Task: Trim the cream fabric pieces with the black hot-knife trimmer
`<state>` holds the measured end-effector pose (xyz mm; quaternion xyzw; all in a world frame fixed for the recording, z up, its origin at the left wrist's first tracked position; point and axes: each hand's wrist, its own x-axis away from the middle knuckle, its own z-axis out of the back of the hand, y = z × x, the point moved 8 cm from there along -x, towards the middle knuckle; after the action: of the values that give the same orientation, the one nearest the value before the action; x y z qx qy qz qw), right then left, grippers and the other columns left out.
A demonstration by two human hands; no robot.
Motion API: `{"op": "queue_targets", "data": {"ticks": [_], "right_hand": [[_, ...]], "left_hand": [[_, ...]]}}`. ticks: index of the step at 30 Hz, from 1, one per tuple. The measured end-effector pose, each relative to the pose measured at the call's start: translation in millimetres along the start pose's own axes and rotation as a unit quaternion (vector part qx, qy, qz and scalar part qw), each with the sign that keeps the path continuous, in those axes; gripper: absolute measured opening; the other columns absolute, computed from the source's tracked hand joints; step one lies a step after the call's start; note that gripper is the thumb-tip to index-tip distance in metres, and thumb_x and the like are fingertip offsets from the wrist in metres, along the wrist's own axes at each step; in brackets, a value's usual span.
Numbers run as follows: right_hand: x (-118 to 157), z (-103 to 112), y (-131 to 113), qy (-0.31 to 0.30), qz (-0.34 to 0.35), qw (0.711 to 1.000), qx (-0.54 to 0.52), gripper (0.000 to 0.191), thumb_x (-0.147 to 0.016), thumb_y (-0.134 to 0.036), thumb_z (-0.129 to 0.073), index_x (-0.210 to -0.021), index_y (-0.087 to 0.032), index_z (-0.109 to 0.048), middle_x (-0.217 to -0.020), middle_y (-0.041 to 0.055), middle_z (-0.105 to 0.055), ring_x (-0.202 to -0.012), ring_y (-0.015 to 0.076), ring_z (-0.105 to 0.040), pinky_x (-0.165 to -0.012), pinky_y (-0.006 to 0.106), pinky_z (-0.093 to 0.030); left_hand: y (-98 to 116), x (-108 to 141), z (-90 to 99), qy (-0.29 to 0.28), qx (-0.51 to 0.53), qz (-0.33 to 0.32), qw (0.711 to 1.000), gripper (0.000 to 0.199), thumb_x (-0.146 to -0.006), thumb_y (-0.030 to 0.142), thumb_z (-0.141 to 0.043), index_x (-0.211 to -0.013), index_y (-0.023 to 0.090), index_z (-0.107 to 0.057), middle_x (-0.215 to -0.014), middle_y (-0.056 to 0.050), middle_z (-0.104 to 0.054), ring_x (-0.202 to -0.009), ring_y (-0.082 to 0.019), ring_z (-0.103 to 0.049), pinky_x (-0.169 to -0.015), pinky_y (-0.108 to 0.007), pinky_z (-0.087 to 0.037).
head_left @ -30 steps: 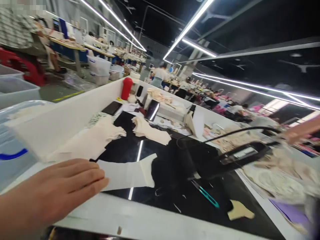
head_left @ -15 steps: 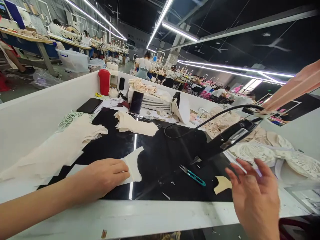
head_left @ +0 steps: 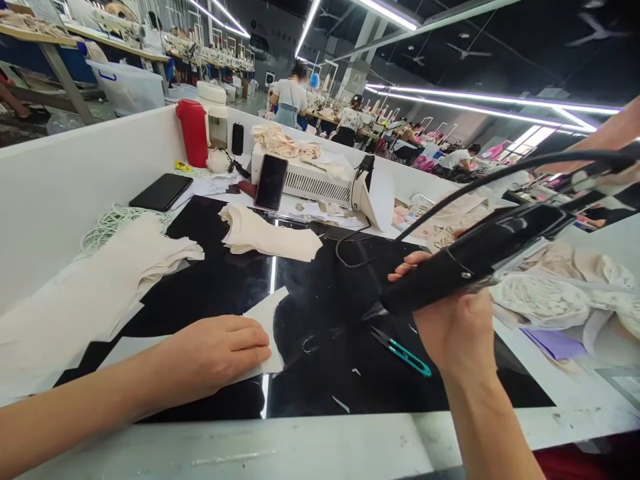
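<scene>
The right hand (head_left: 457, 330) has now come up round the black handheld tool (head_left: 450, 273), fingers curled about its body and thumb hidden, so the tool appears under its control, pointed tip above the black board (head_left: 320, 380) near the teal snips (head_left: 411, 361). The left hand (head_left: 220, 350) lies flat, fingers together, over the white cloth piece (head_left: 274, 327) on the board, pressing rather than pinching. The wall lettering is too small to read.

Sewing workshop with rows of machines (head_left: 105, 21)
</scene>
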<state>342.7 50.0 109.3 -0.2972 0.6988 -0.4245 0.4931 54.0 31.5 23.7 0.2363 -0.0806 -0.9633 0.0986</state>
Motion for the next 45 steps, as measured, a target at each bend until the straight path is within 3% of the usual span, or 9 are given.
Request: {"op": "queue_targets", "data": {"ticks": [3, 7, 12, 18, 25, 29, 39, 45], "right_hand": [[6.8, -35.6, 0.9, -0.044, -0.014, 0.998, -0.047, 0.055, -0.073, -0.056, -0.089, -0.116, -0.031, -0.065, -0.093, -0.001, -0.073, -0.082, 0.016, -0.069, -0.077, 0.03, -0.061], [23.1, -79.2, -9.2, -0.08, 0.026, 0.993, -0.079, 0.053, -0.076, -0.049, -0.089, -0.118, -0.028, -0.064, -0.09, -0.0017, -0.069, -0.076, 0.0161, -0.066, -0.069, 0.031, -0.059], [45.7, -110.2, -18.9, -0.121, 0.028, 0.983, -0.135, 0.039, -0.084, -0.041, -0.082, -0.112, -0.029, -0.058, -0.08, -0.0049, -0.063, -0.056, 0.0133, -0.061, -0.049, 0.028, -0.054], [60.4, -110.8, -14.0, -0.085, 0.0, 0.991, -0.104, 0.042, -0.084, -0.053, -0.078, -0.112, -0.034, -0.053, -0.078, -0.0054, -0.057, -0.052, 0.0146, -0.055, -0.047, 0.031, -0.051], [67.3, -110.6, -2.0, -0.065, -0.001, 0.992, -0.109, 0.042, -0.083, -0.05, -0.078, -0.114, -0.035, -0.053, -0.078, -0.0052, -0.056, -0.052, 0.0144, -0.05, -0.047, 0.032, -0.049], [71.5, -110.6, 3.4, -0.062, -0.005, 0.991, -0.12, 0.044, -0.082, -0.049, -0.079, -0.115, -0.035, -0.054, -0.078, -0.0043, -0.057, -0.053, 0.0144, -0.051, -0.047, 0.033, -0.05], [75.7, -111.7, -2.2, -0.057, -0.015, 0.994, -0.087, 0.045, -0.085, -0.053, -0.078, -0.115, -0.035, -0.05, -0.078, -0.0046, -0.056, -0.054, 0.0148, -0.051, -0.049, 0.033, -0.05], [76.0, -112.0, -3.2, -0.061, -0.009, 0.993, -0.097, 0.044, -0.084, -0.05, -0.076, -0.116, -0.034, -0.051, -0.078, -0.0046, -0.056, -0.053, 0.0148, -0.051, -0.048, 0.032, -0.049]], "left_hand": [[-1.0, 1.2, -2.7, -0.009, 0.004, 0.011, 1.0, 0.044, -0.092, -0.008, -0.046, -0.123, 0.016, -0.065, -0.116, -0.006, -0.074, -0.111, -0.021, -0.067, -0.104, -0.031, -0.053], [0.0, 0.4, -2.0, -0.003, 0.004, 0.014, 1.0, 0.042, -0.091, -0.006, -0.05, -0.123, 0.015, -0.065, -0.114, -0.006, -0.075, -0.108, -0.021, -0.068, -0.104, -0.031, -0.054], [5.1, -0.8, -1.5, -0.017, -0.011, 0.014, 1.0, 0.038, -0.095, -0.004, -0.047, -0.121, 0.014, -0.066, -0.112, -0.006, -0.075, -0.107, -0.023, -0.068, -0.102, -0.034, -0.055], [13.7, -11.0, 12.4, 0.032, -0.018, 0.007, 0.999, 0.031, -0.107, 0.004, -0.039, -0.116, 0.014, -0.067, -0.107, -0.006, -0.075, -0.104, -0.02, -0.068, -0.102, -0.032, -0.054], [11.4, -21.4, -0.3, -0.005, 0.064, 0.002, 0.998, 0.031, -0.102, 0.0, -0.045, -0.121, 0.014, -0.065, -0.107, -0.006, -0.072, -0.104, -0.021, -0.065, -0.098, -0.033, -0.055], [10.7, -22.0, -8.5, -0.023, 0.059, 0.001, 0.998, 0.025, -0.098, -0.001, -0.05, -0.107, 0.014, -0.067, -0.098, -0.006, -0.07, -0.094, -0.021, -0.065, -0.09, -0.033, -0.056], [12.3, -11.0, -0.6, -0.006, 0.054, -0.004, 0.999, 0.029, -0.097, 0.002, -0.056, -0.118, 0.019, -0.065, -0.102, -0.006, -0.072, -0.099, -0.019, -0.07, -0.097, -0.029, -0.057], [12.4, -6.5, -4.0, -0.012, 0.066, 0.0, 0.998, 0.028, -0.098, 0.001, -0.053, -0.118, 0.015, -0.067, -0.102, -0.007, -0.072, -0.1, -0.021, -0.069, -0.097, -0.03, -0.057]]}}
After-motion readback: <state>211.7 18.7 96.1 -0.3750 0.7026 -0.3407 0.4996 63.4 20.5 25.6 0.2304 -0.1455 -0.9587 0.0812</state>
